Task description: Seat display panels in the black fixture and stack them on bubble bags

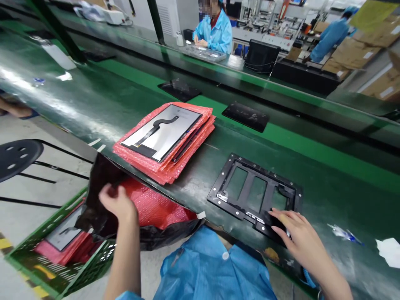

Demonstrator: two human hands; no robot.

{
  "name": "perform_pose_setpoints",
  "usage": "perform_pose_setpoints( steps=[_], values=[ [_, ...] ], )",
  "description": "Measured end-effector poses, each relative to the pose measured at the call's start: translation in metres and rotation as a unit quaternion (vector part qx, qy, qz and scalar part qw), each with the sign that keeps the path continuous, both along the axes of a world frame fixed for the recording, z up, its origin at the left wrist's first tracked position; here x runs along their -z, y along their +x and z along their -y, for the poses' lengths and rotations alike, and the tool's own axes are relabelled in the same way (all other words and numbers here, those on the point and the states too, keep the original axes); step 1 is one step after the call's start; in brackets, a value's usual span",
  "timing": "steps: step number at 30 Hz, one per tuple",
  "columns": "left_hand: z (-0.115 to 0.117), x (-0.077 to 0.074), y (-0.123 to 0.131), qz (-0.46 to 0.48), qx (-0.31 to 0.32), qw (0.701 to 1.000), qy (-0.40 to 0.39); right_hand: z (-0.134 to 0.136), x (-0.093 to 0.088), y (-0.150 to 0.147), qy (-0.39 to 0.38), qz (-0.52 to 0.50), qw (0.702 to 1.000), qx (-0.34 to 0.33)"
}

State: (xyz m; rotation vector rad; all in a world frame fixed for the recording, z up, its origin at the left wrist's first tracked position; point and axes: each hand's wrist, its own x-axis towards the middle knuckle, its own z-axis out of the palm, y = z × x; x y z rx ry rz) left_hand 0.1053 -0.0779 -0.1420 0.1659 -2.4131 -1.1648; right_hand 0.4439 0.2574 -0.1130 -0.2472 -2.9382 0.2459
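Observation:
My left hand (120, 204) is over the mouth of a black plastic bag (101, 179) lined with red bubble wrap (156, 204), at the table's front edge. Its fingers are apart and nothing shows in them. My right hand (295, 233) grips the near right corner of a black fixture frame (223, 191), which lies flat on the green table. Fingers and palm hide that corner. Further left on the table rests a stack of red bubble-wrap sleeves (134, 156). On top lies a display panel (175, 125), silver back up, with a black flex cable (156, 127).
Below left stands a green crate (78, 271) holding more wrapped panels (65, 233). A black stool (18, 156) is beside it. Dark panels (245, 116) lie on the green strip behind. White paper (389, 252) is at the right. A person in blue (218, 35) sits opposite.

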Motion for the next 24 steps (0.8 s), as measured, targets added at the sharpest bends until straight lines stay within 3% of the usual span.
perform_pose_setpoints(
  steps=[2, 3, 4, 6, 8, 13, 17, 24],
  values=[
    [-0.007, -0.027, -0.021, -0.031, -0.025, 0.999, -0.005, 0.001, 0.001, 0.0, 0.008, 0.001, 1.0, 0.008],
    [-0.014, -0.043, -0.033, -0.049, -0.006, 0.999, -0.019, 0.002, 0.001, -0.001, 0.009, 0.001, 1.0, 0.014],
    [-0.023, -0.059, -0.045, -0.057, 0.049, 0.994, -0.08, 0.003, 0.001, -0.001, 0.007, 0.001, 1.0, 0.019],
    [-0.045, -0.086, -0.066, 0.017, 0.117, 0.964, -0.24, 0.005, 0.001, -0.001, -0.002, -0.004, 1.0, 0.031],
    [-0.066, -0.102, -0.081, 0.061, 0.142, 0.943, -0.294, 0.008, -0.002, 0.0, -0.018, -0.015, 0.999, 0.042],
    [-0.087, -0.104, -0.09, 0.059, 0.135, 0.93, -0.335, 0.01, -0.011, 0.003, -0.056, -0.05, 0.995, 0.072],
    [-0.084, -0.103, -0.096, 0.057, 0.15, 0.919, -0.36, 0.009, -0.013, 0.001, -0.077, -0.065, 0.991, 0.091],
    [-0.074, -0.112, -0.116, 0.1, 0.159, 0.928, -0.322, 0.013, -0.011, -0.01, -0.101, -0.086, 0.986, 0.099]
  ],
)
